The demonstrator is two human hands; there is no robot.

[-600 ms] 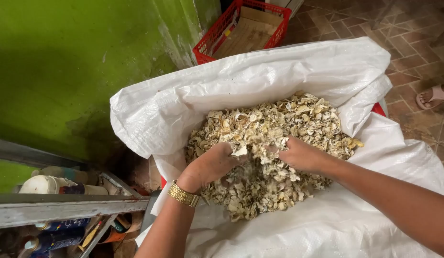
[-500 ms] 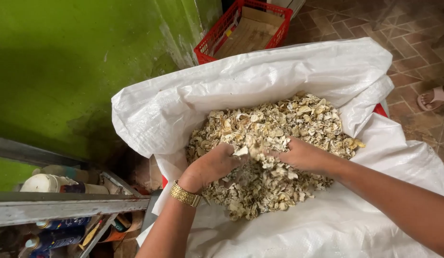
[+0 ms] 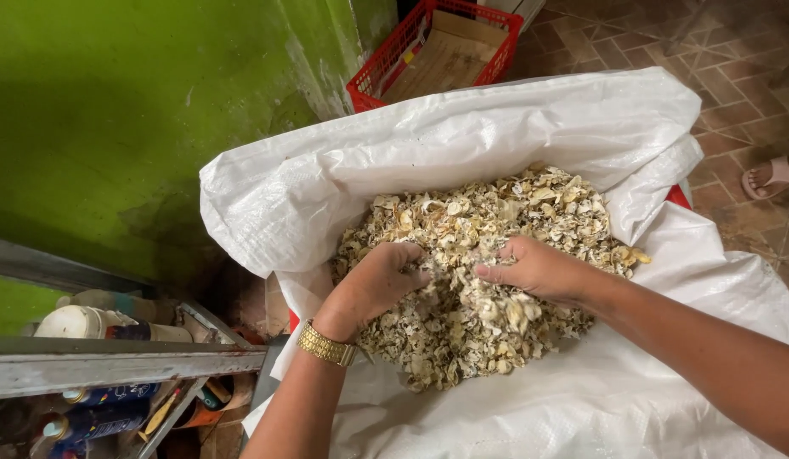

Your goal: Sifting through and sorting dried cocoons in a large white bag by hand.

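Both hands dig into pale dried flakes (image 3: 488, 255) at frame centre, the left hand (image 3: 377, 285) and right hand (image 3: 539, 270) curled closed around loose handfuls. The white sack (image 3: 462, 136) rings the heap; a red crate (image 3: 437, 51) sits at top, with a green wall (image 3: 114, 110) upper left.

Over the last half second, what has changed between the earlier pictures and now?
Almost nothing. Both the left hand and right hand stay sunk in the pile of pale dried flakes, fingers curled. The white sack and red crate have not shifted.

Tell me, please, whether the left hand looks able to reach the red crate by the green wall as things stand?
Probably not without leaning: the left hand is down among the dry flakes, and the sack's raised white rim stands between it and the red crate.
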